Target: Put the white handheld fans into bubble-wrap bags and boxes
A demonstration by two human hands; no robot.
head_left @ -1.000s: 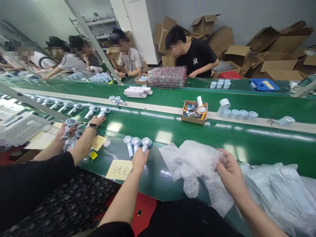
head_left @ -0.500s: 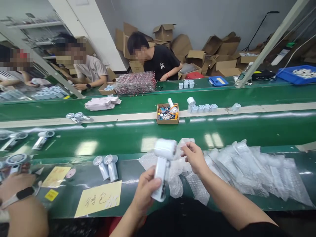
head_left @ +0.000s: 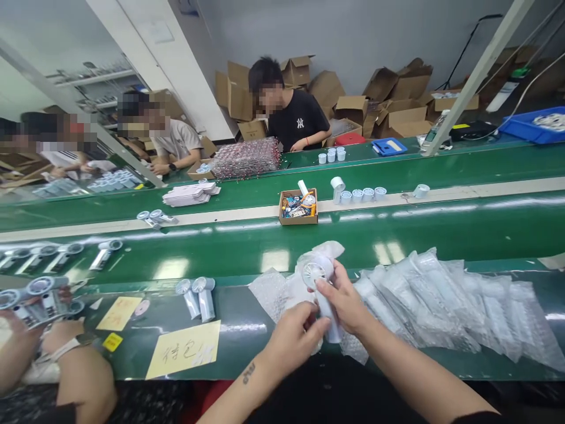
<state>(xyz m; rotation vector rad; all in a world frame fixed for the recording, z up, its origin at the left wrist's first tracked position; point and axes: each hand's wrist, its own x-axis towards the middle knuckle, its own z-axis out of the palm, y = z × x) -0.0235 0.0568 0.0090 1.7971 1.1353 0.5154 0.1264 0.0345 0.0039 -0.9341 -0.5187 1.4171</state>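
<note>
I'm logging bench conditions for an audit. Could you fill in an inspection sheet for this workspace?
Surface: glossy green bench, reflecting light.
Work items: handheld fan amid loose bubble wrap; two fans to the left; overlapping wrapped pieces to the right.
Clutter: handwritten yellow card near the two fans; carton of mixed parts farther back.
Hands: right hand holds the fan near its head; left hand at its handle, grip unclear.
Cables: thin white cable, upper right, near the blue tray.
Surroundings: co-workers across the line; cardboard boxes behind.

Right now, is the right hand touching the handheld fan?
Touching. The head view shows the right hand gripping the handheld fan, thumb over its front.
</note>
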